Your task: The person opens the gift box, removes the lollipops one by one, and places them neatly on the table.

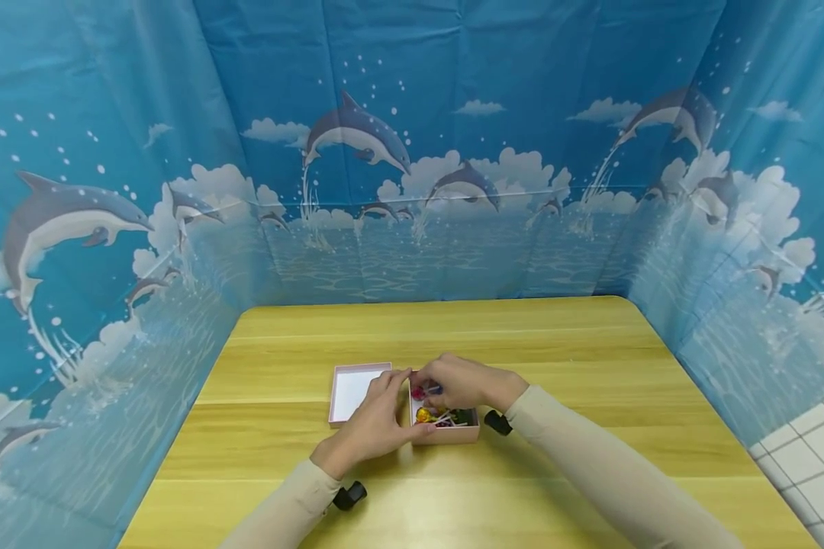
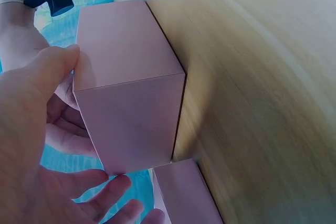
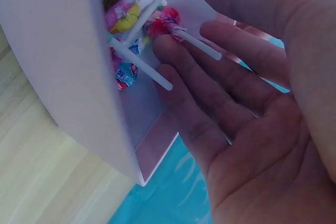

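A pink box (image 1: 445,435) on the table holds several wrapped lollipops (image 1: 426,415) with white sticks. My left hand (image 1: 379,422) grips it at the left side, thumb at the near rim and fingertips by the far rim. The left wrist view shows the thumb on one upper edge of the box (image 2: 128,87) and a fingertip on another. My right hand (image 1: 456,380) reaches in from above. In the right wrist view its fingers are spread inside, thumb apart, with two fingertips right by a red lollipop (image 3: 161,22) and the stick of another.
Left of the box lies a shallow pink lid (image 1: 357,393) with its white inside up. Both stand on a yellow wood-grain table (image 1: 281,343). A blue dolphin-print curtain (image 1: 398,252) hangs behind and along both sides.
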### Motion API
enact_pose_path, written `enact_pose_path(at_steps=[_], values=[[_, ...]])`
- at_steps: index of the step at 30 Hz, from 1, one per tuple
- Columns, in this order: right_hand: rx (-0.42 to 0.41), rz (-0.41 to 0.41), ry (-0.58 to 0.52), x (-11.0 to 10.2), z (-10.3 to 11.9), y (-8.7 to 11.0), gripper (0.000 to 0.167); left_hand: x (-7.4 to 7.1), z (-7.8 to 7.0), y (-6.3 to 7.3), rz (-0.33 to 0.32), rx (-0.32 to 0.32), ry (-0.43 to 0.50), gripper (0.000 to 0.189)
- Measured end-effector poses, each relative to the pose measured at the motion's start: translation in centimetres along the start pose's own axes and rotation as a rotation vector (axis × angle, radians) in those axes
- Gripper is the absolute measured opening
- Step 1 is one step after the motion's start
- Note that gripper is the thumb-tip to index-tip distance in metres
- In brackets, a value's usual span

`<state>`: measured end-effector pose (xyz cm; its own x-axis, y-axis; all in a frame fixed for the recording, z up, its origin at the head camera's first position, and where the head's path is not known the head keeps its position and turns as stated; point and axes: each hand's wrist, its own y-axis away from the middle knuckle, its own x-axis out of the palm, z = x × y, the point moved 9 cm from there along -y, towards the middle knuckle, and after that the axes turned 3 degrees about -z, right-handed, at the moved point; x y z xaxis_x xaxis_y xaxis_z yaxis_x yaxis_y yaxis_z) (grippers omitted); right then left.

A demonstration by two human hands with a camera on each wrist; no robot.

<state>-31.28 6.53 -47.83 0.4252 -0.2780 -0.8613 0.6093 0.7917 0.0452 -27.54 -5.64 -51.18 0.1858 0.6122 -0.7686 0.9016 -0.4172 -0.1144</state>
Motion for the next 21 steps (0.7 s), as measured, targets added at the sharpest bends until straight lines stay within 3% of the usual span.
enact_pose_path(at_steps=[10, 21], values=[[-0.047, 0.06, 0.006, 0.8, 0.0, -1.0, 0.013, 0.0, 0.0, 0.0, 0.015, -0.007, -0.002, 0.109], [-0.058, 0.101, 0.027, 1.0, -0.6, -1.4, 0.016, 0.1, 0.2, -0.5, 0.022, -0.02, 0.015, 0.115]])
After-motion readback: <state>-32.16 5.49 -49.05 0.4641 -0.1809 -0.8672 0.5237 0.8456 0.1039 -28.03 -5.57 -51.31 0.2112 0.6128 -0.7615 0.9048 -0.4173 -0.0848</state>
